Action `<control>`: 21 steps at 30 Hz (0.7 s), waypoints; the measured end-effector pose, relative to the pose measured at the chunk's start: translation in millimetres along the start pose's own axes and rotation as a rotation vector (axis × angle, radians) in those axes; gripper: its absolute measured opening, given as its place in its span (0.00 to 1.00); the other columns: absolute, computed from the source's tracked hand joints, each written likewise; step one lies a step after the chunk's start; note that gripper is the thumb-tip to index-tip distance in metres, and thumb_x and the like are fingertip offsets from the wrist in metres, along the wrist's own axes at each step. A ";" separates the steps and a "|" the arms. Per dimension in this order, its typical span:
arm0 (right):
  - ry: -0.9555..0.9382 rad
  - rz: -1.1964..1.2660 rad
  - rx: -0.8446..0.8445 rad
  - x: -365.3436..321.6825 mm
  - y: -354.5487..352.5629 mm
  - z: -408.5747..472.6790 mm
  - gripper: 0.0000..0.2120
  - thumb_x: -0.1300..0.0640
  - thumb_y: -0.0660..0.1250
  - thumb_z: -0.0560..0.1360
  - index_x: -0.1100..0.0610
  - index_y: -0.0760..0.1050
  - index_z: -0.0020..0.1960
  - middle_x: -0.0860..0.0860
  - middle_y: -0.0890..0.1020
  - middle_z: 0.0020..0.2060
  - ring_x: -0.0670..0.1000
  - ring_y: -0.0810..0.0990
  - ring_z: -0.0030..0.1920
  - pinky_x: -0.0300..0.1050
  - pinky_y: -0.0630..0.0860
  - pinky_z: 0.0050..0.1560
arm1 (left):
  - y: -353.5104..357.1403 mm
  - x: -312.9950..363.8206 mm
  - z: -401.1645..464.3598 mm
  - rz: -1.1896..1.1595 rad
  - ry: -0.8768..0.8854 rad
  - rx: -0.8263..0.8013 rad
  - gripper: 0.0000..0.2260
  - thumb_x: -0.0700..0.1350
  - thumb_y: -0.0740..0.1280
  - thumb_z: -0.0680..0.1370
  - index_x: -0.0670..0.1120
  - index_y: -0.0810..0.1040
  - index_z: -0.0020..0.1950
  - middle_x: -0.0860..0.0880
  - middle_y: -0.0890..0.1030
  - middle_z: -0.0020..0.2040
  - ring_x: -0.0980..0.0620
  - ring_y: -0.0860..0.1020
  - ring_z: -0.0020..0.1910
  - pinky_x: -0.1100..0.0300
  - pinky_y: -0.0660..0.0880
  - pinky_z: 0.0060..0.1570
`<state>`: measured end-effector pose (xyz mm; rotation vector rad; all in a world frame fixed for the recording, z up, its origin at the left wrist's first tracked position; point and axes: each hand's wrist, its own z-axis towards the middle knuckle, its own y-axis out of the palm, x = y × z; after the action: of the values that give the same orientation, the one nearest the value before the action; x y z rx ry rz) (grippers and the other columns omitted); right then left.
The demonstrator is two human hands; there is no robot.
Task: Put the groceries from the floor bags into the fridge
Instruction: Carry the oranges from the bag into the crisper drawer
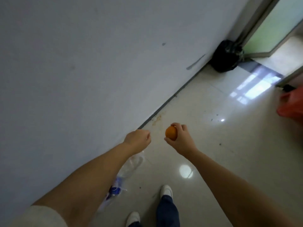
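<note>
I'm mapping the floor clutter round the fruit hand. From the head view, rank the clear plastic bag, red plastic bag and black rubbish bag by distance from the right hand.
From the right hand:
1. Clear plastic bag, on the floor lower left.
2. Red plastic bag, right edge.
3. Black rubbish bag, far corner by the door.

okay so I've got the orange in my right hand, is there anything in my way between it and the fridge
The fridge is not in view, so the path to it cannot be judged. The right hand grips the orange over bare floor. Ahead, a black bag sits by the doorway; a red bag lies at the right edge.
</note>
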<state>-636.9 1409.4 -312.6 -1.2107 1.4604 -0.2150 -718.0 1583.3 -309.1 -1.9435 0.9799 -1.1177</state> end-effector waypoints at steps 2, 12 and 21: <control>0.035 0.000 0.095 4.6 -34.7 -37.3 0.29 0.48 0.72 0.71 0.50 0.63 0.68 0.52 0.65 0.64 0.55 0.73 0.59 0.48 0.75 0.60 | -14.2 35.2 -10.6 0.086 0.129 -0.014 0.13 0.49 0.55 0.80 0.44 0.76 0.52 0.45 0.80 0.49 0.44 0.78 0.46 0.52 0.75 0.45; 0.334 -0.014 0.565 94.8 -188.4 -274.2 0.29 0.48 0.72 0.70 0.51 0.66 0.67 0.52 0.67 0.63 0.54 0.73 0.58 0.43 0.73 0.56 | -14.0 284.9 -60.6 0.251 0.734 -0.007 0.13 0.50 0.57 0.80 0.46 0.76 0.56 0.45 0.80 0.54 0.45 0.78 0.49 0.53 0.76 0.49; 0.634 -0.102 0.804 220.4 -252.5 -522.7 0.30 0.47 0.72 0.71 0.52 0.65 0.68 0.54 0.69 0.61 0.55 0.75 0.56 0.46 0.75 0.57 | 98.9 532.3 -205.6 0.304 1.152 -0.067 0.14 0.49 0.56 0.81 0.45 0.76 0.58 0.45 0.80 0.54 0.44 0.78 0.51 0.54 0.76 0.51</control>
<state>-882.6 877.9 -106.0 -0.5570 1.5856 -1.2171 -744.4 1042.3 -104.3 -1.0010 1.8063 -2.0508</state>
